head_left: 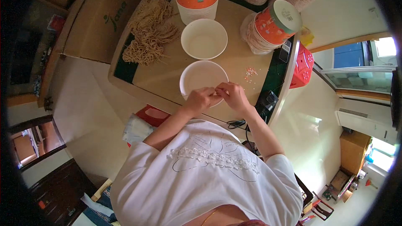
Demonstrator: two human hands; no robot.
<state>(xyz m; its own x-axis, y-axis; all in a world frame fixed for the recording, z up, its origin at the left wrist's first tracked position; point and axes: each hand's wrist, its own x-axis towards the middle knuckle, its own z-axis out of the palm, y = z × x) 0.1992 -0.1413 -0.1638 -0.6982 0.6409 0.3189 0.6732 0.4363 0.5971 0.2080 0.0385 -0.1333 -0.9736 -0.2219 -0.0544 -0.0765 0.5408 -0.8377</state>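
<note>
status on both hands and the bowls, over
Left hand and right hand together over near bowl, grip unclear. Far bowl just beyond, upright. Pink-white bits lie right, apart from both bowls.

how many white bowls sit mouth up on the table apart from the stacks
2: the nearer bowl, with the left hand and right hand at its near rim, and the farther bowl just beyond it. Any nested underneath would be hidden.

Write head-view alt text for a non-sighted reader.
A left hand and a right hand meet over the near rim of a white paper bowl. A second white paper bowl stands just behind; tangled tan string lies to the left, scattered pink and white bits to the right.
</note>
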